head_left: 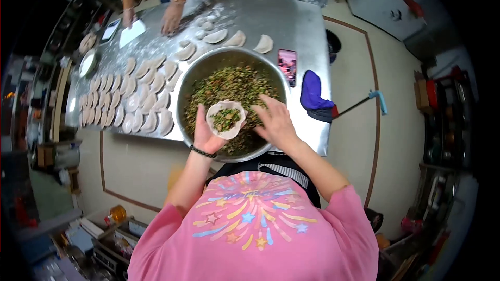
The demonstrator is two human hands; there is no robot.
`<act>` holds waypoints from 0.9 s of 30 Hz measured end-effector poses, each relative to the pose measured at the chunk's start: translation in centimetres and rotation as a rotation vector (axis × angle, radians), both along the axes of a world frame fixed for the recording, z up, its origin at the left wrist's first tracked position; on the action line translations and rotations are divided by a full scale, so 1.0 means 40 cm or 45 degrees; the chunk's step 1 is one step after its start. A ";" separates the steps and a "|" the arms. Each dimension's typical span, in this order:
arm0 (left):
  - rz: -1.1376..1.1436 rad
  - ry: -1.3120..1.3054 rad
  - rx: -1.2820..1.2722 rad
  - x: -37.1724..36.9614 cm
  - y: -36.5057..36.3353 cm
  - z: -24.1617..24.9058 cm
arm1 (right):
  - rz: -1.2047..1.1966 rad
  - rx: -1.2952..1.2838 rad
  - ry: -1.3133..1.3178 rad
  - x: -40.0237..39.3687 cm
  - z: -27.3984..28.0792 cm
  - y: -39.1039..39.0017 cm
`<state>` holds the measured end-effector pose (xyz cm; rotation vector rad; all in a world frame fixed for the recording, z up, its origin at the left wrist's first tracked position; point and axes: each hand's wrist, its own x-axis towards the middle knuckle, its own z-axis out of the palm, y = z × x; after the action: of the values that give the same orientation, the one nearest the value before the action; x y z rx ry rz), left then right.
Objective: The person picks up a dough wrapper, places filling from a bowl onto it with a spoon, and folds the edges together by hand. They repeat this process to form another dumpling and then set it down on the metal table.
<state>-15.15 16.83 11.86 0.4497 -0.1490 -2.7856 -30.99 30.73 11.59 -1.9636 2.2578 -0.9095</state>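
Note:
In my left hand (206,135) lies a round dumpling wrapper (211,119), cupped in the palm, with a mound of chopped green and brown filling (226,118) on it. My right hand (275,122) is just to the right, above the filling in the bowl, its fingers spread with nothing visible in them. Under both hands stands a large metal bowl (182,93) holding loose chopped filling (229,84). Rows of folded dumplings (148,86) lie on the metal table (304,31) left of the bowl, and several more are beyond its far rim.
Across the table a co-worker's hands (172,19) are by floured dough pieces (200,34), one holding a white scraper (132,33). A phone (287,66) and a purple cloth item (311,91) lie right of the bowl. A small bowl (87,64) stands at the far left.

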 end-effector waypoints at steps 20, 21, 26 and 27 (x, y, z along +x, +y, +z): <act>-0.609 -0.293 -1.486 -0.028 0.074 0.118 | 0.300 -0.351 -0.689 0.014 0.129 0.016; -0.584 -0.313 -1.489 -0.036 0.076 0.119 | 0.280 -0.314 -0.718 0.012 0.137 0.017; -0.400 -0.324 -1.505 -0.033 0.075 0.142 | 0.152 -0.229 -0.819 -0.032 0.186 0.067; -0.338 -0.285 -1.473 -0.032 0.072 0.145 | 0.169 -0.228 -0.820 -0.038 0.191 0.079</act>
<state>-16.43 19.70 17.66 0.4161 -1.8119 -2.3102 -32.53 33.87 19.23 -1.5323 1.7116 -1.4979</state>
